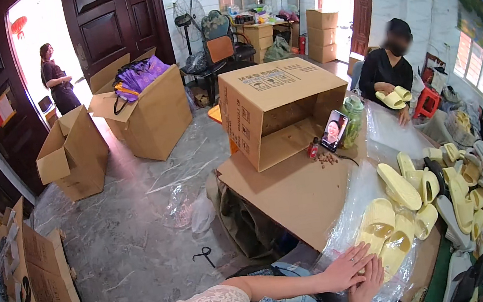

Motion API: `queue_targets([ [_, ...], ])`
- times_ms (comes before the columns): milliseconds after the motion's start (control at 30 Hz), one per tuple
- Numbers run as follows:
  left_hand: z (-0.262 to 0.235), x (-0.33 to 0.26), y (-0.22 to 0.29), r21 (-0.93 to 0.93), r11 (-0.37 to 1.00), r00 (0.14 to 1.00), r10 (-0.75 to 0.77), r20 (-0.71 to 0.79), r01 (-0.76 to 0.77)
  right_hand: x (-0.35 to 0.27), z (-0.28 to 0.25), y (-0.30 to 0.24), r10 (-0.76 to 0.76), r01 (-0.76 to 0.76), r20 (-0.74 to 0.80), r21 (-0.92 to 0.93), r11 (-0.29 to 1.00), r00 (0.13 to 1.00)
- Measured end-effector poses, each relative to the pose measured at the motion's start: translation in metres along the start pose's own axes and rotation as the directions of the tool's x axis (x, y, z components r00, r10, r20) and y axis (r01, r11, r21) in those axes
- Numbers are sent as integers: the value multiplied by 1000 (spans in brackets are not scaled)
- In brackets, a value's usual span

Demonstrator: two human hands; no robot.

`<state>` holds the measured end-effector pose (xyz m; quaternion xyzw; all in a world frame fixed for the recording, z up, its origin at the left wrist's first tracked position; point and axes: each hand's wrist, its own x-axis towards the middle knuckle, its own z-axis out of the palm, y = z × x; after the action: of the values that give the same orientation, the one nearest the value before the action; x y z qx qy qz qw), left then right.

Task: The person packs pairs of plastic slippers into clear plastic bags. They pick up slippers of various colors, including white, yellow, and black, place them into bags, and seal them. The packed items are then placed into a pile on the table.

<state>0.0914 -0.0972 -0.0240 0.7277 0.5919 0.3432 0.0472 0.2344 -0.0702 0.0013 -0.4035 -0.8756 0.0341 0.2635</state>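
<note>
My left hand reaches in from the left and lies with fingers stretched out beside a pair of pale yellow slippers. My right hand comes up from the lower edge, its fingers extended and touching those of the left. Both hands are at the near end of the pair, over clear plastic film. No object shows in either hand; what lies beneath the fingers is hidden. More yellow slippers are heaped just beyond, mixed with grey and black ones.
An open carton lies on its side on the cardboard-covered table. Next to it are a propped phone and a green jar. Across the table a person holds yellow slippers. Cartons stand on the floor; another person is in the doorway.
</note>
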Motion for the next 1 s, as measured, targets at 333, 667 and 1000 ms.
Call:
queue_targets([
  [333,-6,0,5,58,997,998,-50,34,48,-19,-17,45,-5,-17,-209,-101,995,978],
  [667,-38,13,14,91,992,970,-104,218,86,-41,-22,72,300,-306,-114,-37,951,947],
  [1000,-42,5,0,62,998,993,-33,110,27,-44,-23,72,245,-253,-197,-12,967,949],
])
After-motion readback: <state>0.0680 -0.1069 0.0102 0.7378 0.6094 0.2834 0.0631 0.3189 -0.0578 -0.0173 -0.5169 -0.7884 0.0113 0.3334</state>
